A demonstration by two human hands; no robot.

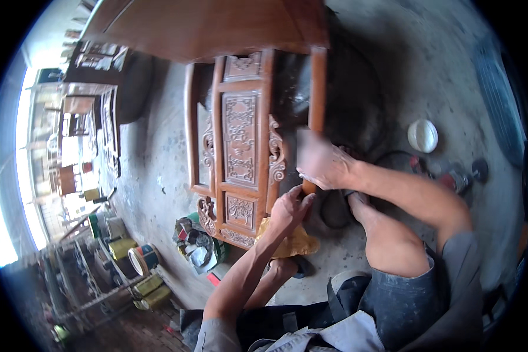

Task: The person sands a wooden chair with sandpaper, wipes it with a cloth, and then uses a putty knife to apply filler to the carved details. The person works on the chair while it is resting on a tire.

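A carved reddish-brown wooden chair [240,138] lies tipped over, its panelled back facing up. Along its right side runs a smooth wooden rail [317,94]. My left hand [291,208] is closed round the near end of that rail, its thumb on the right. Just above it, my right hand [328,165] is closed over the same rail. A blurred patch covers part of its fingers, so what they hold there is hidden. A crumpled yellow cloth or bag [293,242] lies beneath my left wrist, by the chair's near end.
A white tub [422,136] stands on the concrete floor to the right, with a red-and-grey power tool [454,180] nearer me. A bin of scraps [198,245] sits left of the chair. Cans and a striped bucket [144,259] crowd a rack at the lower left.
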